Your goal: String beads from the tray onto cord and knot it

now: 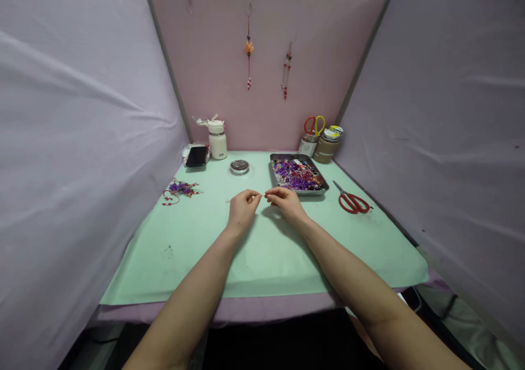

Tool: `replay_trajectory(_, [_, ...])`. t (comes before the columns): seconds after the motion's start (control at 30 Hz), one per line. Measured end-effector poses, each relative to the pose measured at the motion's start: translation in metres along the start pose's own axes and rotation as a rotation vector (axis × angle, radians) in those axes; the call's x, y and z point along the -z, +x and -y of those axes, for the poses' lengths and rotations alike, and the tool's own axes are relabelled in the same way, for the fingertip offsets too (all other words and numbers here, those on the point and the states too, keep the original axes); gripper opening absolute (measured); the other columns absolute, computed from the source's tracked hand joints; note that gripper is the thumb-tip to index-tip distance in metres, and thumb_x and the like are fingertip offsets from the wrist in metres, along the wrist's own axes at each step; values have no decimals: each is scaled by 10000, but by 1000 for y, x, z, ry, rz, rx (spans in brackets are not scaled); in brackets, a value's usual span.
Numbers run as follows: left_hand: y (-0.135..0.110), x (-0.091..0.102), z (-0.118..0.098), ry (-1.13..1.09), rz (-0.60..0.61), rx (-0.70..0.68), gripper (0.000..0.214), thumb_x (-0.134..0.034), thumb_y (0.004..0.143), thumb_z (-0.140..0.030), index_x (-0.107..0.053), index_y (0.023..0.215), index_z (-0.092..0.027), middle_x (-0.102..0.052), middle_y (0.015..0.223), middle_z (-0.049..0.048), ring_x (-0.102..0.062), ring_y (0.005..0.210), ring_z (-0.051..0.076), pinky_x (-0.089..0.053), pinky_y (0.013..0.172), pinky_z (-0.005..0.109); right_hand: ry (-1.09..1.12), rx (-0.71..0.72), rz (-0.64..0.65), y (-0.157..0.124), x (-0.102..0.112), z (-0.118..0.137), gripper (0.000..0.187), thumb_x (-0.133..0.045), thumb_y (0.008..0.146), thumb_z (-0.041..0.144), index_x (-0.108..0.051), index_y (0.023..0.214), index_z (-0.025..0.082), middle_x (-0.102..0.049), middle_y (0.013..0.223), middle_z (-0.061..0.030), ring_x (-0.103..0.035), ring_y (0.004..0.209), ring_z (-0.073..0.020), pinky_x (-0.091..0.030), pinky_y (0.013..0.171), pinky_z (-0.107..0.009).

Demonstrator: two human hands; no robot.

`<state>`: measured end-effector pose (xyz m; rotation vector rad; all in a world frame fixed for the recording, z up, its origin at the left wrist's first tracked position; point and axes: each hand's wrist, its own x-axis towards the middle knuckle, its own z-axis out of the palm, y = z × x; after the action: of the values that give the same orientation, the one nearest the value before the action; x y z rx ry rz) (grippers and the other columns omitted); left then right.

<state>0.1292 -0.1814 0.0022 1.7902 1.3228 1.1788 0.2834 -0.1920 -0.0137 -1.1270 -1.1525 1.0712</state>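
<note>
Both hands meet above the middle of the green table cover [262,260], fingertips a short gap apart. My left hand [245,206] is closed in a pinch on a thin pale cord, whose loose end shows to the left of the wrist. A small red bead [266,196] sits at the fingertips of my right hand [286,201], which is pinched on it. The cord seems to run across the gap to the bead. Just beyond the right hand lies a metal tray [307,193] of purple, red and clear beads.
Red-handled scissors [353,201] lie at right. Finished-looking beaded strings [182,188] lie at left. A round container [239,166], a phone [197,156], a white bottle [218,140], a cup with scissors [308,143] and a jar [327,147] stand at the back. Beaded pendants [249,47] hang behind.
</note>
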Motion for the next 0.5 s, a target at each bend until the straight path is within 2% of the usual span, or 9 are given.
replay_trajectory(0.5, [0,0,0,-13,4,10,206,-581,742,-346,-688,734,-170,-429,491,-52,-382,510,106,-319,550,240,-29,15,-10,1,0,-1,179,-699,634,330,-702,759,202,-678,724,-10,-586,693,-138,-462,668,-279])
